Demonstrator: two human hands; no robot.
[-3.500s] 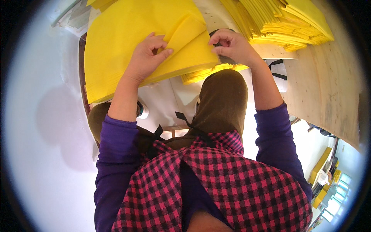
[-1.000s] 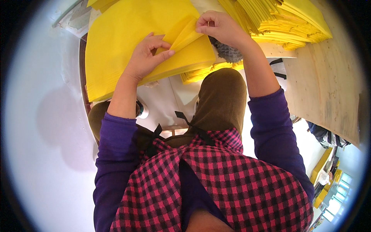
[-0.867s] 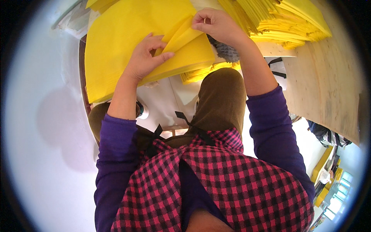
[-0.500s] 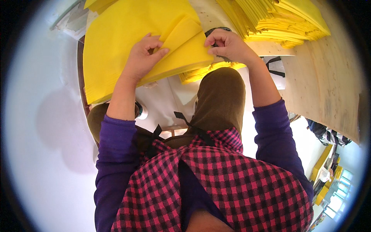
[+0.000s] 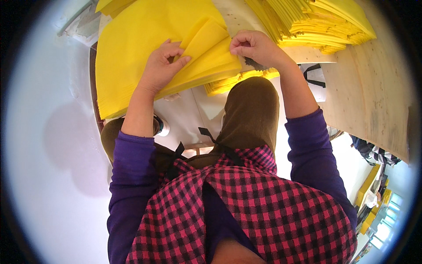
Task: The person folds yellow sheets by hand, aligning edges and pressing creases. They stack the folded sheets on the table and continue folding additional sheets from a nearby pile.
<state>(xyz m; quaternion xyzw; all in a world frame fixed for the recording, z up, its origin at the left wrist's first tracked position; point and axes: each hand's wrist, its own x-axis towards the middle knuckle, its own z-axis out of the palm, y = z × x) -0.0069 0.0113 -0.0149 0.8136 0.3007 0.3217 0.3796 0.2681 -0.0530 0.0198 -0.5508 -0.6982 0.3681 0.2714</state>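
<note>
A stack of large yellow fabric sheets [image 5: 132, 48] lies on the work surface ahead of me. My left hand [image 5: 161, 66] presses flat on the top sheet, fingers spread over a folded-back flap [image 5: 206, 42]. My right hand [image 5: 255, 46] pinches the right edge of that same folded yellow sheet, fingers curled shut on it. More yellow sheets [image 5: 228, 81] peek out beneath the fold. Purple sleeves cover both forearms.
A tall pile of yellow sheets [image 5: 321, 22] sits on a wooden table [image 5: 373, 97] at the upper right. A white machine surface [image 5: 184, 114] and a brown-clad knee [image 5: 250, 114] lie below the sheets. White floor spreads at left; yellow crates stand at far lower right.
My right hand went up to the top of the folded sheet, then came back down to its right edge. The left hand stayed pressed on the sheet.
</note>
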